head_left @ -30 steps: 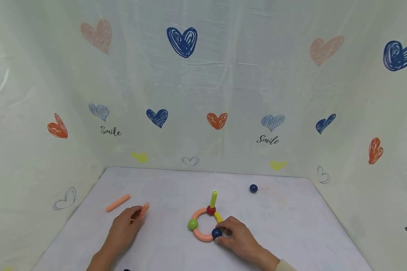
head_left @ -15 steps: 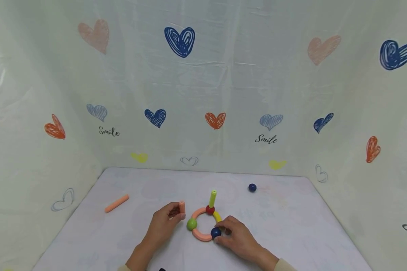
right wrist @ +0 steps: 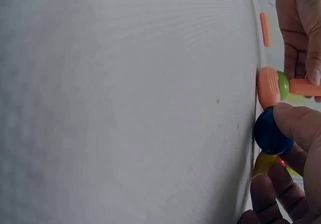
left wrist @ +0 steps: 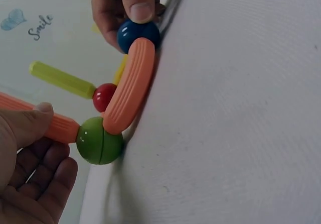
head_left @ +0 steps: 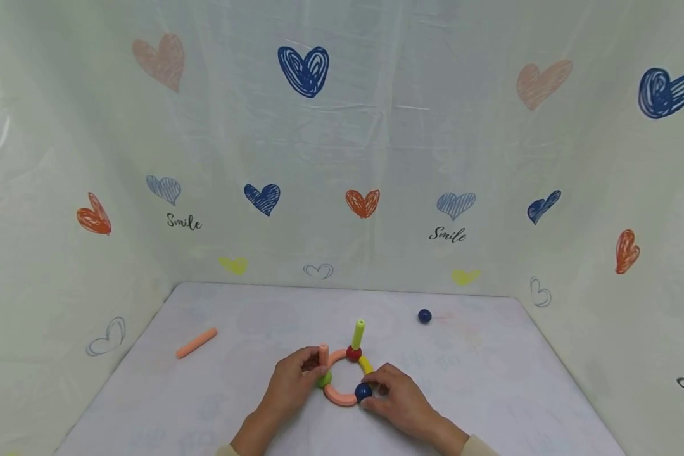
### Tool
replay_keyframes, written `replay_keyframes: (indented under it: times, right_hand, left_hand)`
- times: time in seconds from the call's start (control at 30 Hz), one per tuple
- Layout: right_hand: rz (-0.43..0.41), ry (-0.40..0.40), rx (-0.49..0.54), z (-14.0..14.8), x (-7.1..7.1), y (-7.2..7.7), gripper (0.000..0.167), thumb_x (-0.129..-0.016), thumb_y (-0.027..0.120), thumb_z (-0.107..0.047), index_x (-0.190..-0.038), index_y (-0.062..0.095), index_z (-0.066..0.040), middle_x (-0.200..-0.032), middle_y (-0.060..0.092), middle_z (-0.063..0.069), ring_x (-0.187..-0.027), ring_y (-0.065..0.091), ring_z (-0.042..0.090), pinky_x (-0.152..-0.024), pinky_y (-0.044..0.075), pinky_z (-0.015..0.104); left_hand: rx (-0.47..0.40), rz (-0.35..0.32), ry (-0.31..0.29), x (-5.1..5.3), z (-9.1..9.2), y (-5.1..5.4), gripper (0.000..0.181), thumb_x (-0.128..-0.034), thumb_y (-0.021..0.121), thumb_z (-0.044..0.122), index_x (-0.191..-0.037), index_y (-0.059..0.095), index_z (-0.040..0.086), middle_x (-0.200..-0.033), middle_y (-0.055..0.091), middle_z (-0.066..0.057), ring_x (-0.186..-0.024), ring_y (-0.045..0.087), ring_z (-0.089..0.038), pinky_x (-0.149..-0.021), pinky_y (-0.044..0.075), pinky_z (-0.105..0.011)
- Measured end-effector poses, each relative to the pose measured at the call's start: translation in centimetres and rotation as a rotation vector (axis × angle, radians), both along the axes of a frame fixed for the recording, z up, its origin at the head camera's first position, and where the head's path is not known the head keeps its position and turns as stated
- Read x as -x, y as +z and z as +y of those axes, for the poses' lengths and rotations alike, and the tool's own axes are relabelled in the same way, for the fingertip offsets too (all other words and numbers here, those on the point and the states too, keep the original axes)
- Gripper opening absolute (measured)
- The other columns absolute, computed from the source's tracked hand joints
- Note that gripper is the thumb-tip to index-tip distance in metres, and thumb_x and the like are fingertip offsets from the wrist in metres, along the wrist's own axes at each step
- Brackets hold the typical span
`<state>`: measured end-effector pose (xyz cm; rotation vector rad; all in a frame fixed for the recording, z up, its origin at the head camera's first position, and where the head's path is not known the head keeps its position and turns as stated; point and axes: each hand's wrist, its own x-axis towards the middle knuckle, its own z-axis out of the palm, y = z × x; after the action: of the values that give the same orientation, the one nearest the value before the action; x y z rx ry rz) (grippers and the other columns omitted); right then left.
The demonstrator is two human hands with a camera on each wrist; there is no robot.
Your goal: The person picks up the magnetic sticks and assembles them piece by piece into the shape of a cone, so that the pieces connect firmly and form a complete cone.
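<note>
My left hand (head_left: 292, 382) pinches an orange rod (left wrist: 62, 127) upright, its lower end touching the green ball (left wrist: 100, 141). That ball belongs to a ring lying on the table, made of curved orange pieces (left wrist: 131, 86), a curved yellow piece (head_left: 366, 365), a red ball (head_left: 354, 354) and a blue ball (head_left: 363, 392). A yellow-green rod (head_left: 358, 334) stands up from the red ball. With thumb and fingers my right hand (head_left: 401, 399) grips the blue ball at the ring's near right. In the head view the left fingers cover part of the green ball.
A loose orange rod (head_left: 196, 343) lies on the white table (head_left: 251, 316) to the left. Another blue ball (head_left: 424, 316) rests at the back right. Behind the table hangs a pale curtain (head_left: 330, 139) printed with hearts.
My left hand has carried the orange rod rightward from the table's left side, turned it upright and brought it onto the green ball. The right hand has stayed on the blue ball.
</note>
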<state>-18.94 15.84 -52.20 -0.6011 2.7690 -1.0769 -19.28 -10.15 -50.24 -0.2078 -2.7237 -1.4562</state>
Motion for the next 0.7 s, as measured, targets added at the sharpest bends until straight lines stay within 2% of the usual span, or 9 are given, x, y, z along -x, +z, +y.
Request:
replay_keyframes:
  times: [0.17,0.3,0.4,0.6,0.7]
  right_hand:
    - [0.008,0.014,0.007,0.10,0.03,0.10,0.034,-0.089,0.085,-0.035,-0.119,0.076,-0.020,-0.101,0.058,-0.014,-0.088,0.052,0.000,-0.075,0.048,0.021]
    - [0.013,0.020,-0.001,0.04,0.10,0.12,0.034,-0.089,0.085,-0.036,-0.118,0.076,-0.022,-0.100,0.057,-0.014,-0.088,0.052,0.000,-0.075,0.047,0.021]
    - [0.017,0.013,-0.010,-0.04,0.12,0.17,0.033,-0.089,0.085,-0.037,-0.117,0.076,-0.023,-0.100,0.057,-0.013,-0.088,0.052,0.001,-0.075,0.047,0.021]
    - [0.016,0.019,-0.013,-0.15,-0.08,0.28,0.034,-0.088,0.086,-0.038,-0.117,0.076,-0.023,-0.101,0.056,-0.011,-0.088,0.051,0.001,-0.074,0.046,0.021]
    - [0.029,0.026,-0.014,-0.14,-0.09,0.33,0.037,-0.088,0.086,-0.038,-0.119,0.077,-0.021,-0.100,0.055,-0.011,-0.087,0.051,0.000,-0.073,0.046,0.021]
  left_hand:
    - [0.120,-0.004,-0.002,0.03,0.11,-0.57,0.035,-0.0935,0.082,0.024,-0.125,0.074,0.010,-0.110,0.074,0.004,-0.099,0.066,-0.012,-0.089,0.060,-0.040]
    - [0.194,0.045,-0.009,0.06,0.10,-0.94,0.028,-0.0935,0.082,0.025,-0.118,0.076,0.012,-0.106,0.073,0.005,-0.095,0.065,-0.010,-0.085,0.060,-0.037]
    - [0.235,0.066,-0.009,0.21,0.23,-0.83,0.030,-0.0935,0.081,0.025,-0.119,0.076,0.010,-0.105,0.074,0.004,-0.095,0.067,-0.011,-0.085,0.060,-0.038]
    - [0.255,0.001,0.017,0.33,0.50,-0.31,0.033,-0.0915,0.083,0.024,-0.118,0.076,0.007,-0.100,0.072,0.003,-0.087,0.061,-0.009,-0.077,0.057,-0.033]
    - [0.254,-0.011,0.016,0.47,0.57,-0.24,0.032,-0.0912,0.084,0.024,-0.117,0.077,0.007,-0.099,0.071,0.004,-0.084,0.058,-0.008,-0.075,0.055,-0.031]
